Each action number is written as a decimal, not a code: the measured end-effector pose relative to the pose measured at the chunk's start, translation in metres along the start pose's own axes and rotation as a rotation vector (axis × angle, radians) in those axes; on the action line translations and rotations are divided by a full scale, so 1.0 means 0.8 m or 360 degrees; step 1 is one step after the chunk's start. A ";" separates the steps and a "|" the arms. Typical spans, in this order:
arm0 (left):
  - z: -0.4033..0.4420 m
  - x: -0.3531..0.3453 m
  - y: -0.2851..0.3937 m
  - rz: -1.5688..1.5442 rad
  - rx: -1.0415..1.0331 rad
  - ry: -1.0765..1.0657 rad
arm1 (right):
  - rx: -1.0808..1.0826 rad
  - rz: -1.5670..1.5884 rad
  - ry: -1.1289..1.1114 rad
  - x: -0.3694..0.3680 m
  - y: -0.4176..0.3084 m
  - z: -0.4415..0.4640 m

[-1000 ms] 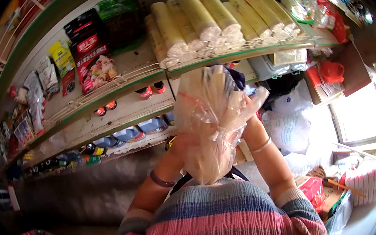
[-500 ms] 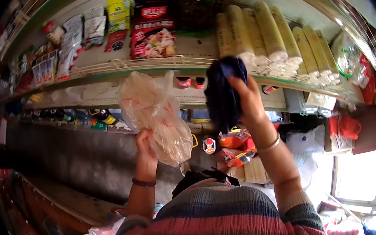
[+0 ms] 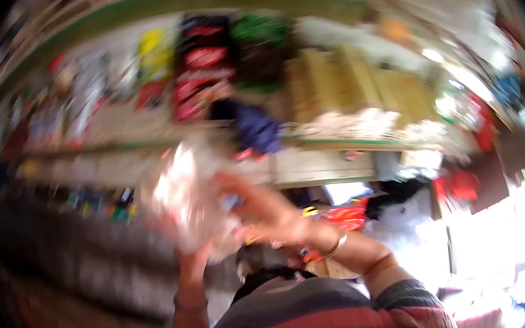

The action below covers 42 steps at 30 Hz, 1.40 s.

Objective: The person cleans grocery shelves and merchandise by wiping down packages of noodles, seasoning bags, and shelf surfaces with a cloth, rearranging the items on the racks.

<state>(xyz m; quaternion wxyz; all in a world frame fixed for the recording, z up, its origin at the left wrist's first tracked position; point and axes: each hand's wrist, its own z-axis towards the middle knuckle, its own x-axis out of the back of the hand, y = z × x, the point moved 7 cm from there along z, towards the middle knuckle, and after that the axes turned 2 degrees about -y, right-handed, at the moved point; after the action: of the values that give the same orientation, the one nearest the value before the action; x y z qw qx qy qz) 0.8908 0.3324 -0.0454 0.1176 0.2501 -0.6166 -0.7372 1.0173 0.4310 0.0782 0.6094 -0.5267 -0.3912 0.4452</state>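
A clear plastic bag (image 3: 181, 192), blurred by motion, hangs in front of the shelves. My left hand (image 3: 196, 254) is closed on its lower part, with the fingers mostly hidden by the bag. My right hand (image 3: 258, 210) is at the bag's right side, its thumb below and its fingers above. Motion smears those fingers, so whether they grip the plastic is unclear. Beyond the right hand, a dark blue cloth (image 3: 258, 129) lies at the shelf edge, apart from both hands.
Seasoning packets, among them a black and red pouch (image 3: 205, 67), stand on the upper shelf. Pale yellow rolled packs (image 3: 338, 87) are stacked to the right. Bottles (image 3: 88, 200) line a lower shelf at left. Red packages (image 3: 346, 215) sit below, right of centre.
My right hand has let go of the dark blue cloth, now at the shelf edge, and has come left and down to the bag. The view has shifted and blurred.
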 end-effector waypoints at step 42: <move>0.167 -0.922 0.417 0.0325 -0.0946 -0.1155 | 0.0906 -0.1383 0.1894 0.679 -0.526 -0.590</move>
<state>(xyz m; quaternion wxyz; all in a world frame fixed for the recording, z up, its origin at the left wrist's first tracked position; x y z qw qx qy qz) 1.4019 0.7308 0.4582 0.0329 -0.1298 -0.4019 -0.9059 1.6804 0.7904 0.4332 0.9470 -0.3003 -0.0413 -0.1063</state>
